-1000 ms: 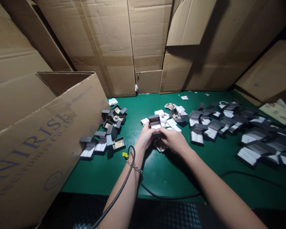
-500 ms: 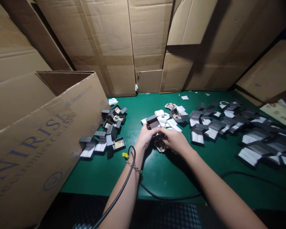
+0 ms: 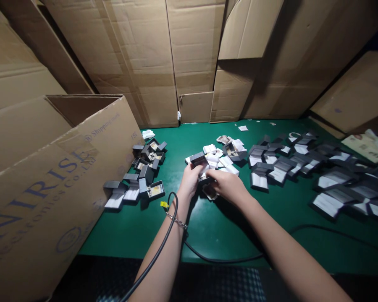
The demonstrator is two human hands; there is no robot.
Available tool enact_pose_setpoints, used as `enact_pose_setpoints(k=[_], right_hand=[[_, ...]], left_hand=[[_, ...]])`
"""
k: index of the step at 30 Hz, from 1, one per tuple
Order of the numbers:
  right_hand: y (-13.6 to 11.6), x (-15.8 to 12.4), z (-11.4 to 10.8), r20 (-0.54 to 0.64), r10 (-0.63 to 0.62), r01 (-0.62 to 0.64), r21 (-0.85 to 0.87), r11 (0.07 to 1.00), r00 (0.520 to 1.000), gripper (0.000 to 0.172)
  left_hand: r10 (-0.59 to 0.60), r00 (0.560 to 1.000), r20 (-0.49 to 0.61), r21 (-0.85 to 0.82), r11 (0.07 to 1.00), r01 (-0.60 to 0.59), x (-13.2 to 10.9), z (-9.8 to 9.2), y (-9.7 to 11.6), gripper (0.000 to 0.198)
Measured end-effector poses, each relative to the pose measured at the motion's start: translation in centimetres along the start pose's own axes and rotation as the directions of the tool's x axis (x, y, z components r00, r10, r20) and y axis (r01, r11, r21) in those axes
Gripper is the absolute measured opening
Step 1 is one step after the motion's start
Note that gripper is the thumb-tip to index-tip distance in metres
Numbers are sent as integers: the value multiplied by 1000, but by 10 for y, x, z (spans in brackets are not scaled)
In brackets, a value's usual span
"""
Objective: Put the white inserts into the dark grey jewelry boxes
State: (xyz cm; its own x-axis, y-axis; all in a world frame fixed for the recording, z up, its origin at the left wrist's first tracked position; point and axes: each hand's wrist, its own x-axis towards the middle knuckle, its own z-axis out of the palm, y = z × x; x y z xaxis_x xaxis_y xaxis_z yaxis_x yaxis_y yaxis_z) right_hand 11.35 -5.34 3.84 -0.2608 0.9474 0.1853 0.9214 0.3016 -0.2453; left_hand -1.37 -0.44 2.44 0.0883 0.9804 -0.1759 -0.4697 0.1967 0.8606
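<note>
A small dark hinged box (image 3: 198, 158), lid raised, is in my left hand (image 3: 189, 180), whose fingers are closed round its left side. My right hand (image 3: 228, 184) is closed at the box's right side, fingertips at its inside and rim. Whether those fingertips pinch the white lining or only the rim is hidden. Just beneath, a piece with a pale inside (image 3: 210, 192) lies on the green table, partly covered by my hands. Folded white papers (image 3: 212, 160) lie scattered right behind the box. Beyond them stands another open dark box (image 3: 234, 151) with a pale inside.
Several open dark boxes (image 3: 151, 191) stand at the left beside a large printed carton (image 3: 91, 167). Many open boxes with white linings (image 3: 260, 181) spread over the right side. A black cable (image 3: 220, 261) crosses the table and my left forearm. Cardboard walls (image 3: 195, 107) close off the back.
My right hand's fingers have shifted slightly at the box, and more of its white inside shows. The raised lid has tilted a little. The view has moved slightly.
</note>
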Motion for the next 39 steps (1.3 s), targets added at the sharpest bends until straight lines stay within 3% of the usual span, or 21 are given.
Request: enact_pose_setpoints(k=[10, 15, 20, 24, 26, 31, 35, 39], right_hand=[[-3, -1, 4, 15, -65, 66, -22, 998, 998, 23], [-5, -1, 2, 25, -70, 69, 42, 997, 997, 33], [0, -1, -2, -71, -20, 38, 251, 967, 997, 56], [16, 5, 0, -263, 157, -76, 296, 952, 952, 44], [26, 9, 2, -292, 189, -111, 265, 958, 937, 35], [34, 11, 10, -153, 179, -155, 155, 976, 972, 24], [29, 8, 13, -31, 150, -148, 67, 987, 988, 37], [27, 9, 15, 66, 204, -206, 25, 978, 977, 37]], left_hand=[[-58, 995, -77, -51, 997, 54, 2, -2, -3, 29], [-68, 992, -110, -113, 992, 56, 0, 0, -2, 31], [-40, 976, -212, -198, 980, -3, 2, 0, 3, 20], [-70, 972, -225, -249, 969, 12, 3, -1, 7, 10], [-85, 972, -220, -301, 953, 16, 3, -1, 7, 8], [-144, 957, -251, -350, 935, 49, 6, -3, 3, 12], [-171, 946, -275, -411, 911, 46, 6, -3, 6, 10], [-234, 930, -285, -475, 877, 76, 5, -1, 12, 9]])
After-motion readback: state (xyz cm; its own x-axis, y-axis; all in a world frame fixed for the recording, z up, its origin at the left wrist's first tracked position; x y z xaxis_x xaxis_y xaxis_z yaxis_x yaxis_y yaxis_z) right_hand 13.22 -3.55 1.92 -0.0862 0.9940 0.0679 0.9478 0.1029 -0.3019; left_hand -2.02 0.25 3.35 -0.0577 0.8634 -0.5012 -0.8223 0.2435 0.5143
